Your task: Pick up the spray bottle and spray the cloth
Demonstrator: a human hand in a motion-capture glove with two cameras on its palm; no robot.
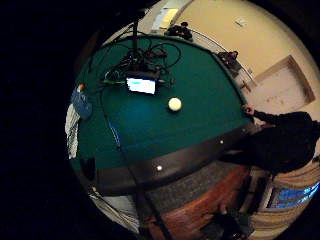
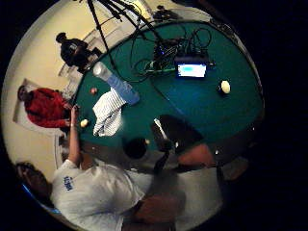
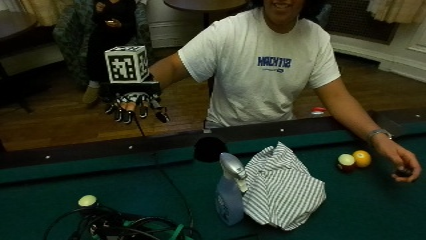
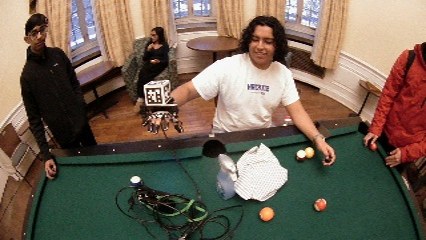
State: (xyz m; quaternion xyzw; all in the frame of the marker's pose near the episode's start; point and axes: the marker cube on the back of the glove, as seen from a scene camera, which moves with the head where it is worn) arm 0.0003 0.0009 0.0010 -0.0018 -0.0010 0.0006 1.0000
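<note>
A pale blue spray bottle point(image 3: 229, 192) with a white trigger head stands upright on the green pool table point(image 3: 373, 210). A striped cloth point(image 3: 283, 187) lies bunched against its side. My gloved right hand point(image 3: 136, 107) hangs in the air beyond the table's rail, well away from the bottle, fingers pointing down and holding nothing. In the thumb side palm view the bottle point(image 2: 115, 83) and cloth point(image 2: 108, 113) show far below. In the wide outside view the hand point(image 4: 163, 120) hovers above the rail, with the bottle point(image 4: 226, 177) and cloth point(image 4: 259, 172) mid-table.
A tangle of cables point(image 3: 120, 227) and a white ball point(image 3: 87, 200) lie on the felt beside the bottle. A corner pocket point(image 3: 210, 148) sits in the rail point(image 3: 100, 152). The person's bare hand point(image 3: 399, 165) rests near two balls point(image 3: 354, 161). Bystanders stand around the table.
</note>
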